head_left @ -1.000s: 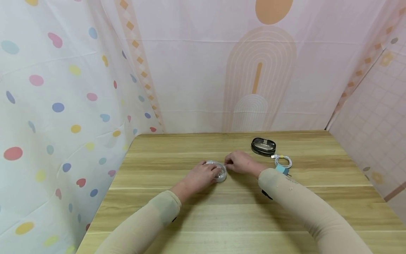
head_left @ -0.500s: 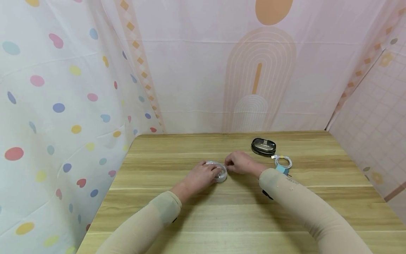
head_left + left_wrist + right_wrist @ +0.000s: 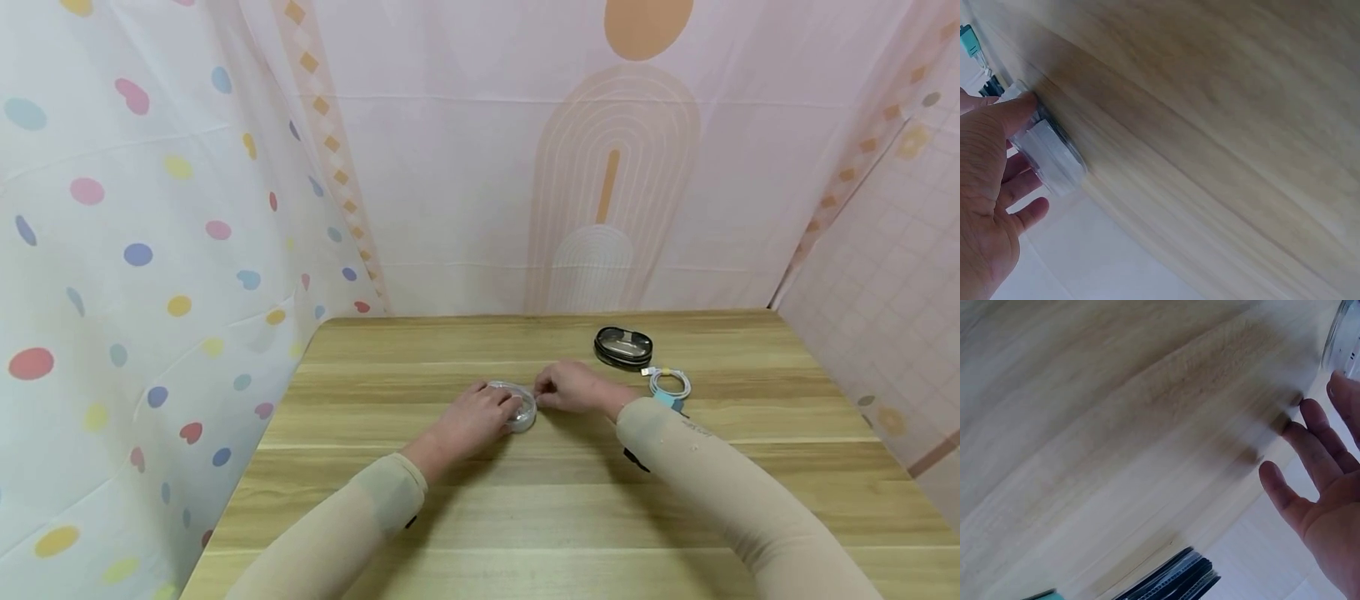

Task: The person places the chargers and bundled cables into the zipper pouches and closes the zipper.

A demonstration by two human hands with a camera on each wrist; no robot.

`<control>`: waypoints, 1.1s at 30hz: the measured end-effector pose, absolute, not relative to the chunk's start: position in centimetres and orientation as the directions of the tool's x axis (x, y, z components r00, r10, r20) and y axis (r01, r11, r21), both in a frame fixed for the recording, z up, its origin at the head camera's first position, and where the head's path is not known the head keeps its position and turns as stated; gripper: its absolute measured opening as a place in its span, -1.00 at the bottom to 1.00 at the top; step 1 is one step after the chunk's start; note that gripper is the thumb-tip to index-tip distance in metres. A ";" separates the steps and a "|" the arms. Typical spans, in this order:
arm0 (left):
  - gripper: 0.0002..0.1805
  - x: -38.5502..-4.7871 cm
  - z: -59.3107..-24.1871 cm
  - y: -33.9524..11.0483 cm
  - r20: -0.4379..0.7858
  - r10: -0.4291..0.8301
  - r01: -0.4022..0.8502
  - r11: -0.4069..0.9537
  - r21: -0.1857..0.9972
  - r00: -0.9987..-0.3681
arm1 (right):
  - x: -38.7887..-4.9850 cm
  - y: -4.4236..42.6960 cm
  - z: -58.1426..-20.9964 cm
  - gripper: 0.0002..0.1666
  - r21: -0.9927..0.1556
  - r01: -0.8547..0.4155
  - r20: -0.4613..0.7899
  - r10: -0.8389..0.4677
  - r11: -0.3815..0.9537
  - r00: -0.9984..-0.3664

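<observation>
On the wooden table (image 3: 487, 517) lies a small clear, rounded plastic case (image 3: 528, 410) with something pale inside. My left hand (image 3: 474, 417) grips it from the left; in the left wrist view, the thumb of that left hand (image 3: 988, 162) lies over one side and fingers reach round the other. My right hand (image 3: 573, 387) is at the case's right edge. In the right wrist view several fingers of the right hand (image 3: 1325, 462) are spread and loosely bent, one of them close to the clear case (image 3: 1350, 344). Whether they pinch its edge is hidden.
A coiled black cable (image 3: 624, 347) lies at the back right. In front of it are a coiled white USB cable (image 3: 670, 383) with a yellow tie and a light-blue block (image 3: 664, 400), partly behind the right sleeve. Patterned curtains (image 3: 450, 167) hang round the table.
My right hand has shifted very slightly towards me and to the right, staying at the case's edge. My left hand and the case hold their place.
</observation>
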State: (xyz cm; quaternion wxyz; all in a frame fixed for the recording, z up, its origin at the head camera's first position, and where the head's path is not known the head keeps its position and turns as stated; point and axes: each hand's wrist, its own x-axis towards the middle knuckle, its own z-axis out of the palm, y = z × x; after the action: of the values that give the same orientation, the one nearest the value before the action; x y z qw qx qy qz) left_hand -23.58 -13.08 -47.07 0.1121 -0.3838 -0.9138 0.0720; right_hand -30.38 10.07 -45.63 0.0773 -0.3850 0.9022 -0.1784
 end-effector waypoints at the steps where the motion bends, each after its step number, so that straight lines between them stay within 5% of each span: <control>1: -0.55 -23.6 -47.1 -13.1 0.158 0.723 0.692 0.690 -0.214 -0.672 | -30.3 9.9 -45.6 -0.92 -0.371 -0.661 -0.003 -0.712 0.652 -0.702; 11: -0.56 -23.6 -47.3 -13.1 0.166 0.745 0.714 0.667 -0.213 -0.646 | -30.3 8.9 -45.8 -0.90 -0.264 -0.636 0.045 -0.649 0.725 -0.759; 25: -0.66 -23.6 -47.3 -12.9 0.163 0.698 0.682 0.716 -0.149 -0.697 | -30.6 10.3 -45.7 -0.94 -0.415 -0.675 0.015 -0.737 0.610 -0.675; 33: -0.60 -23.3 -46.9 -13.2 0.156 0.700 0.692 0.714 -0.110 -0.697 | -30.4 10.1 -45.6 -0.92 -0.372 -0.654 0.008 -0.702 0.659 -0.712</control>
State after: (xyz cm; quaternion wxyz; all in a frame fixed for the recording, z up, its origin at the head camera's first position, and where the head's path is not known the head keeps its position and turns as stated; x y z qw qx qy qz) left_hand -23.32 -13.16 -46.93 0.0933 -0.3779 -0.9209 0.0213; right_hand -30.36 10.13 -45.63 0.0685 -0.3732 0.9081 -0.1769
